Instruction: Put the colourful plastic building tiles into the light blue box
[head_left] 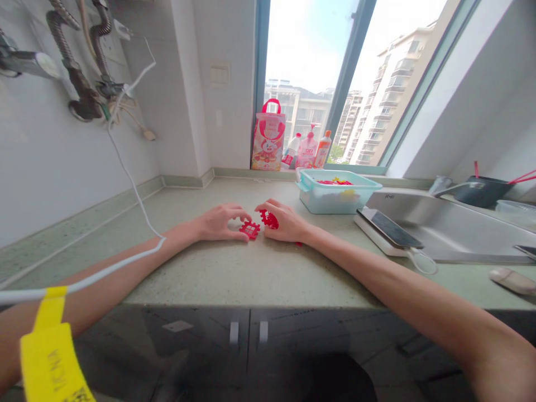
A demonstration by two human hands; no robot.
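Note:
My left hand [224, 222] pinches a flat red interlocking building piece [250, 229], with notched edges and a window-like grid, between thumb and fingers just above the counter. Close beside it, my right hand [285, 221] grips a second red notched building piece [268, 219], tilted up and partly covered by the fingers. A narrow gap separates the two pieces. A bit of red [298, 243] shows under my right wrist; most of it is hidden.
A light-blue plastic box [335, 200] with red and yellow pieces stands behind my right hand. A phone [390, 228] rests on a white box beside the steel sink [460, 234]. Bottles [307, 149] and a bag [268, 139] line the window. A white cable [129, 173] crosses my left forearm.

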